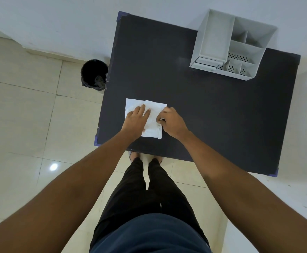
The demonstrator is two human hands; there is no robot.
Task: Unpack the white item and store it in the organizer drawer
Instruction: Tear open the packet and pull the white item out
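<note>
A flat white wrapped packet (153,108) lies on the black table (212,110) near its front left corner. My left hand (136,120) rests flat on the packet's left half, fingers spread. My right hand (172,121) is at the packet's right edge, with thumb and fingers pinched on a bit of the white wrapping. A grey desk organizer (229,44) stands at the table's far right, with a tall open compartment, several small compartments and a shut drawer (206,62) low at its front left.
A black lined waste bin (94,73) stands on the tiled floor to the left of the table. A white wall runs behind the table. My legs and feet are at the table's front edge.
</note>
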